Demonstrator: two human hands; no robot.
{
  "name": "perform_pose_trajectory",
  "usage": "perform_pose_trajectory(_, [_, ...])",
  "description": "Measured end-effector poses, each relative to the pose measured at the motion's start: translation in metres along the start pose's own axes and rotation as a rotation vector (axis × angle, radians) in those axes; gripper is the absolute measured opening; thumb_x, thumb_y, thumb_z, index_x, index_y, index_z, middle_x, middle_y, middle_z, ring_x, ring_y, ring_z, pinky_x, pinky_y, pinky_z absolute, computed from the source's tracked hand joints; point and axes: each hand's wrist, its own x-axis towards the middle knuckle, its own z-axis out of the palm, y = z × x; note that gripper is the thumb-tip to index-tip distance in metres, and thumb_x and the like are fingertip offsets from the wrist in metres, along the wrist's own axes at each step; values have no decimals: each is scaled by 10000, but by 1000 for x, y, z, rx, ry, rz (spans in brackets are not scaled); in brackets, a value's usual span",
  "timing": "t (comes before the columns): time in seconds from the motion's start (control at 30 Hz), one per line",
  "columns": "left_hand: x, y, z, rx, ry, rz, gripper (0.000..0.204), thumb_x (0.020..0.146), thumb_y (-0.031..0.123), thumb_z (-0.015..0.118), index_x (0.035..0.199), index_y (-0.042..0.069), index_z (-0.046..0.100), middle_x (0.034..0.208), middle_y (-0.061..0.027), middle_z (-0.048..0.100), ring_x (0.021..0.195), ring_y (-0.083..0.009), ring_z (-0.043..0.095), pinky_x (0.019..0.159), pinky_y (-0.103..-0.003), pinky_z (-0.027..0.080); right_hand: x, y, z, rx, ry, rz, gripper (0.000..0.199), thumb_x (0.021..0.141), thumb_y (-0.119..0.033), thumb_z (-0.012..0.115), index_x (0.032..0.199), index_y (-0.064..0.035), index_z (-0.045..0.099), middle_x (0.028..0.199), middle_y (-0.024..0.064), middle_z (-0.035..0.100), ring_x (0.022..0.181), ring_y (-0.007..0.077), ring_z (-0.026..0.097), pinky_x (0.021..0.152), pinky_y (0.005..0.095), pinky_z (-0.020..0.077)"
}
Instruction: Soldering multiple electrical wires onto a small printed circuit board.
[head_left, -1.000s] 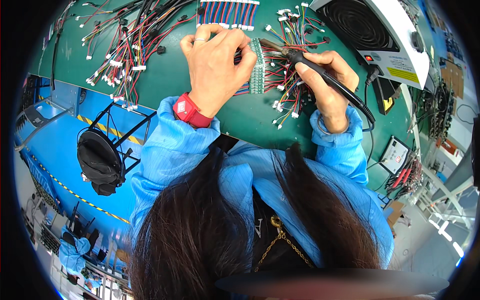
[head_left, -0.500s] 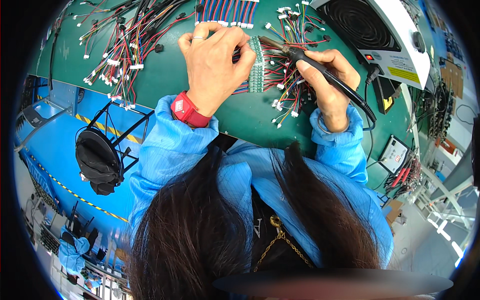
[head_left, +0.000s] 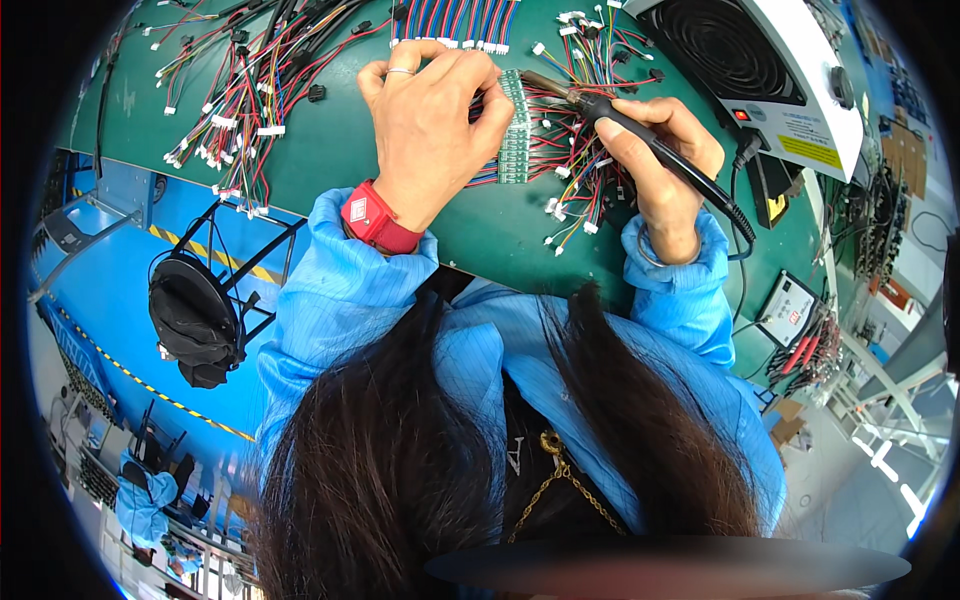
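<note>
My right hand (head_left: 660, 165) grips a soldering iron (head_left: 645, 135) with a black handle. Its metal tip points left, at the upper end of a strip of small green circuit boards (head_left: 514, 140). Wires run from both sides of the strip. My left hand (head_left: 430, 125) is closed in a pinch beside the strip's upper left edge. Its own back hides the fingertips, so what they hold cannot be made out. To the right of the strip, partly beneath the iron, spread multicoloured wires with white connectors (head_left: 565, 172).
On the green table (head_left: 345, 160), a heap of wire harnesses (head_left: 245, 110) lies left. Red, blue and black cables (head_left: 455, 25) line the far edge. A white fan unit (head_left: 790, 80) stands at far right, above a small white box (head_left: 788, 306). A black stool (head_left: 195, 315) is at lower left.
</note>
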Motion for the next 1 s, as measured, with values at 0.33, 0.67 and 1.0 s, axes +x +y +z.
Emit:
perform_pose_trajectory(0.33, [3, 1, 4, 42, 5, 16, 91, 744, 140, 718, 762, 167, 633, 811, 67, 667, 935, -159, 598, 803, -392, 321, -1, -2, 1, -22, -4, -6, 211, 793, -52, 787, 962, 42, 702, 859, 95, 724, 764, 95, 646, 686, 230, 507])
perform_pose_trajectory(0.67, [2, 0, 2, -13, -7, -19, 73, 749, 139, 706, 749, 162, 637, 824, 66, 679, 920, -158, 601, 814, -392, 322, -2, -8, -5, 31, 52, -12, 188, 779, -22, 772, 933, 54, 695, 807, 95, 700, 712, 87, 621, 633, 219, 484])
perform_pose_trajectory(1.0, [2, -3, -2, -51, -12, -3, 71, 771, 142, 711, 731, 147, 652, 836, 92, 717, 941, -147, 636, 872, -408, 322, -2, -2, -3, 29, 16, -36, 203, 779, -59, 778, 926, 55, 697, 782, 58, 671, 692, 78, 591, 615, 218, 458])
